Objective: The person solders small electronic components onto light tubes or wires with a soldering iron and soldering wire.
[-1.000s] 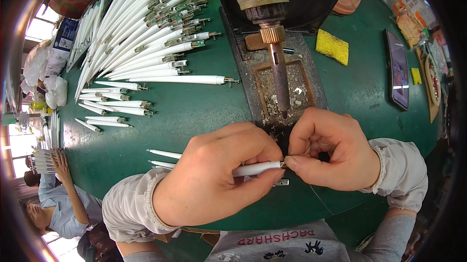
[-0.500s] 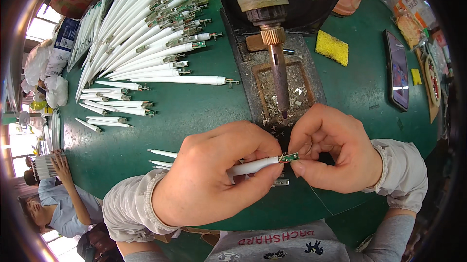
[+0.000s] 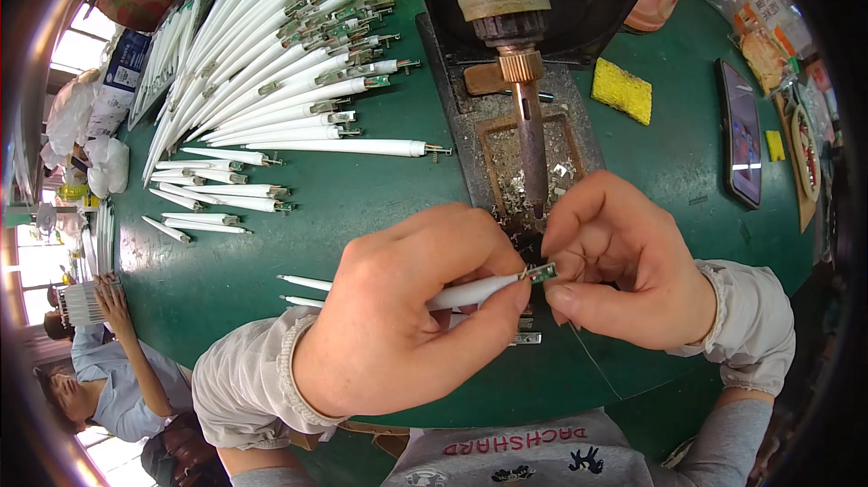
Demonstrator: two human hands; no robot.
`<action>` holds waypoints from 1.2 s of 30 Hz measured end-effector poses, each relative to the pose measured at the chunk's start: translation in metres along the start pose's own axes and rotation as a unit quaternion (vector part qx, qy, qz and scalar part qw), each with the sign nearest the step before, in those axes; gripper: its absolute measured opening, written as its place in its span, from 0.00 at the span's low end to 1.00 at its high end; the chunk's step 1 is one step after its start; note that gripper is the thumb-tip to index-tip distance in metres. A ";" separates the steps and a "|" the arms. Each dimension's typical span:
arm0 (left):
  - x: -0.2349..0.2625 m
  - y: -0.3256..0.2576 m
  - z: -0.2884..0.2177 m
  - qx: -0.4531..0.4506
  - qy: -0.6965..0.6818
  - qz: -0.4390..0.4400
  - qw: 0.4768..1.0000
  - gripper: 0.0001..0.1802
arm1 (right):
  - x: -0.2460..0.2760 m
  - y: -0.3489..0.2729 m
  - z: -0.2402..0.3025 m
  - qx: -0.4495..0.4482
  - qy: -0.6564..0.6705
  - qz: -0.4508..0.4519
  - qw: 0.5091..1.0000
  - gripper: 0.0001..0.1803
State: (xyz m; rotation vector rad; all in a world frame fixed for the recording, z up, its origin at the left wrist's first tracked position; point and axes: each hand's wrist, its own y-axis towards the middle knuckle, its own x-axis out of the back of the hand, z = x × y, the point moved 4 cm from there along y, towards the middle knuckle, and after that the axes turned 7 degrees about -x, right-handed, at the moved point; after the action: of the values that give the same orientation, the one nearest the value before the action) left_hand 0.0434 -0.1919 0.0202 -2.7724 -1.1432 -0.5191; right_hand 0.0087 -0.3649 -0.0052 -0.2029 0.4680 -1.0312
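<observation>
My left hand [image 3: 407,315] is closed round a white tapered tube [image 3: 475,293], thumb and forefinger near its wide end. From that end sticks out a small green circuit board [image 3: 542,274] with fine wires at its base. My right hand [image 3: 637,274] is beside the board, fingers curled and thumb near its tip, pinching a thin wire [image 3: 597,363] that trails down toward the table's near edge. Just above both hands, a soldering iron [image 3: 529,125] points its dark tip downward. More white tubes [image 3: 303,283] lie partly hidden under my left hand.
Many white tubes with boards [image 3: 298,62] are fanned out at the far left, beside a smaller group [image 3: 221,189]. Under the iron is a grimy metal base [image 3: 579,139] with solder scraps. A yellow sponge [image 3: 621,91] and a phone [image 3: 741,134] lie right. Another person [image 3: 127,369] sits left.
The tube's board end has tilted up slightly and turned, and my right hand has shifted a little. The whole view has slid slightly to the right.
</observation>
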 end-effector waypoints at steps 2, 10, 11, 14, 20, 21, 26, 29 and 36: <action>0.001 0.000 0.000 0.025 -0.002 -0.011 1.000 0.06 | 0.001 0.000 0.000 -0.019 0.037 0.003 0.999 0.14; 0.005 0.005 0.000 0.080 -0.011 -0.031 0.996 0.05 | 0.005 0.000 0.012 -0.025 -0.039 -0.001 0.999 0.12; 0.005 0.006 0.000 0.076 -0.015 -0.032 0.997 0.05 | 0.004 0.000 0.012 -0.016 -0.026 -0.010 0.999 0.12; 0.006 0.007 0.001 0.062 -0.022 -0.036 0.997 0.05 | 0.002 0.001 0.010 0.005 0.003 -0.037 0.999 0.11; 0.006 0.006 0.001 0.054 -0.025 -0.040 0.997 0.05 | 0.004 0.003 0.007 0.002 -0.003 -0.046 0.999 0.11; 0.007 0.006 0.000 0.053 -0.024 -0.040 0.998 0.05 | 0.004 0.003 0.007 0.003 -0.003 -0.046 0.999 0.10; 0.008 0.007 -0.001 0.044 -0.030 -0.044 0.998 0.05 | 0.001 0.004 0.006 0.020 0.000 -0.050 0.999 0.10; 0.008 0.006 -0.001 0.039 -0.030 -0.046 0.998 0.05 | 0.001 0.005 0.006 0.029 0.003 -0.055 0.998 0.10; 0.009 0.007 -0.001 0.027 -0.040 -0.048 0.998 0.04 | 0.001 0.006 0.008 0.045 -0.010 -0.051 0.998 0.10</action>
State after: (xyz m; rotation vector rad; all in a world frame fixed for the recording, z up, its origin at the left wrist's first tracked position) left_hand 0.0543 -0.1908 0.0242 -2.7256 -1.2925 -0.3824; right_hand 0.0172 -0.3633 -0.0001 -0.1581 0.3964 -1.1459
